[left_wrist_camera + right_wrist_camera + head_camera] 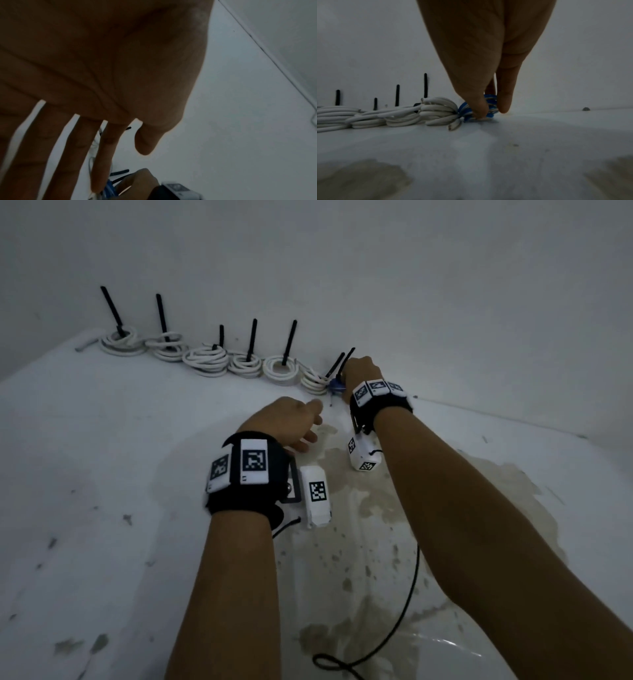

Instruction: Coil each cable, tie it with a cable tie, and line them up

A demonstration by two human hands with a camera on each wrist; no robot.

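Note:
Several white coiled cables (pixel 209 361) lie in a row along the wall, each with a black cable tie (pixel 251 340) sticking up. At the right end of the row sits a small blue-and-white coil (pixel 335 386) (pixel 489 106). My right hand (pixel 361 374) (pixel 489 109) pinches that blue coil against the table, thumb in front and fingers behind, right beside the last white coil (pixel 438 112). My left hand (pixel 291 422) (pixel 102 148) hovers nearer to me with straight, spread fingers and holds nothing.
The white table (pixel 102 457) meets a white wall (pixel 445 285) just behind the row. A brownish stain (pixel 376 508) spreads over the table's middle. A thin black wire (pixel 407 604) hangs from my right wrist across the near table.

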